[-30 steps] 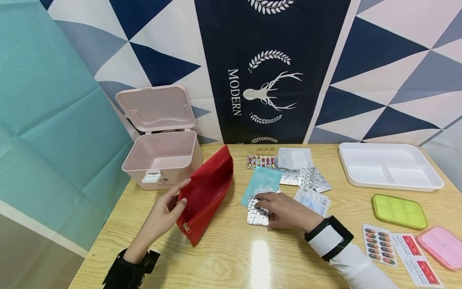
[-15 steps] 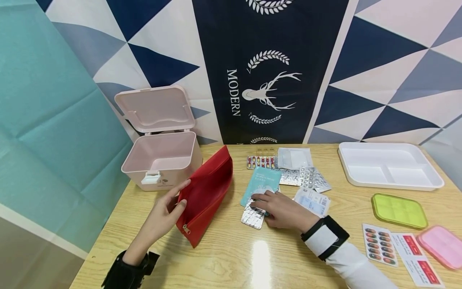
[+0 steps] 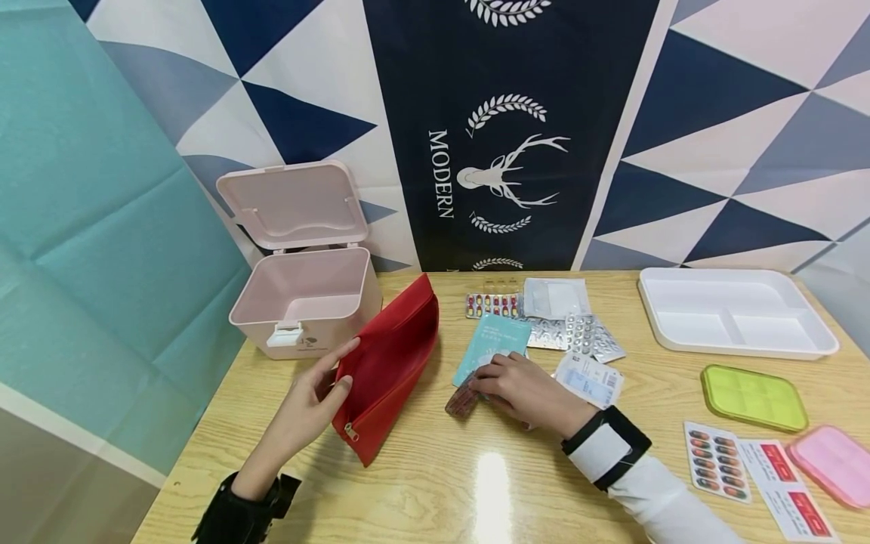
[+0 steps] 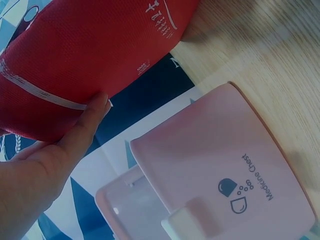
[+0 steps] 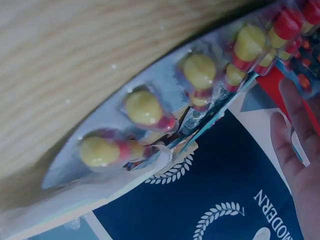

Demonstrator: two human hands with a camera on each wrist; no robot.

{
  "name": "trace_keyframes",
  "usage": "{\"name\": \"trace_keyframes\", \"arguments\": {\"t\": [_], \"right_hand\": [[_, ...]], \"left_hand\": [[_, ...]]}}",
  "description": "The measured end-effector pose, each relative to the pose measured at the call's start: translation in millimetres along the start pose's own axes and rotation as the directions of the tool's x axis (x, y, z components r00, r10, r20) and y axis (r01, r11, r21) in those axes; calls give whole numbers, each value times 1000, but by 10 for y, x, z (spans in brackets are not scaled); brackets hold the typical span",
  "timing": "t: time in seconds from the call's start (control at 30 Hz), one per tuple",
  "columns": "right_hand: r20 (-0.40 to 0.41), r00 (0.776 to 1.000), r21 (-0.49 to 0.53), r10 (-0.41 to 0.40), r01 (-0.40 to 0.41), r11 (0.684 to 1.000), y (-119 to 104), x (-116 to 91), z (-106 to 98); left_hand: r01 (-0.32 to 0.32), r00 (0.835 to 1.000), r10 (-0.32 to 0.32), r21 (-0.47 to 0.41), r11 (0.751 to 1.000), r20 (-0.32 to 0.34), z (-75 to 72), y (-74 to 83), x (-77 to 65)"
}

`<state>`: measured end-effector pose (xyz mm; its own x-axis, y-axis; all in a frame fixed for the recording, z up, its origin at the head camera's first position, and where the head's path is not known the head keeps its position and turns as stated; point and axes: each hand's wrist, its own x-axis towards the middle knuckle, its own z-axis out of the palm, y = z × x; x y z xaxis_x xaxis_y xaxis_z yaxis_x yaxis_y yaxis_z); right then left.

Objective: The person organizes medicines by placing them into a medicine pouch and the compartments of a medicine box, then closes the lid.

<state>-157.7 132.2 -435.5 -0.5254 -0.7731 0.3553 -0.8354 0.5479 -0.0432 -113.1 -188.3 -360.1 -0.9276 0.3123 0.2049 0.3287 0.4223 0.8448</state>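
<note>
The left hand (image 3: pixel 309 397) pinches the red pouch (image 3: pixel 390 370) at its side edge, just beside the pink chest (image 3: pixel 340 330), its mouth gaping. The right hand (image 3: pixel 530 389) has curled fingers, seemingly pinching a dark capsule strip (image 3: pixel 461 401), partly hidden, near the turquoise packet (image 3: pixel 499 336). I judge this strip light, stiffish, slippery, best held by the edges; the pouch, soft. I count one pouch, one chest, one white tray (image 3: pixel 683 306), two pill cases (image 3: pixel 754 398).

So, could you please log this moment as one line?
left hand: holds open pouch | right hand: grips blister pack | box: lid up
</note>
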Motion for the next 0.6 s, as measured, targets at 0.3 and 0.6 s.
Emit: {"name": "trace_keyframes", "arguments": {"t": [0.3, 0.6], "right_hand": [[-125, 990, -5, 60, -61, 998, 9, 99, -124], [-290, 952, 27, 99, -96, 995, 13, 281, -402]], "left_hand": [[3, 1000, -3, 12, 1000, 1, -2, -17, -5], [-11, 1000, 11, 20, 1000, -2, 0, -18, -8]]}}
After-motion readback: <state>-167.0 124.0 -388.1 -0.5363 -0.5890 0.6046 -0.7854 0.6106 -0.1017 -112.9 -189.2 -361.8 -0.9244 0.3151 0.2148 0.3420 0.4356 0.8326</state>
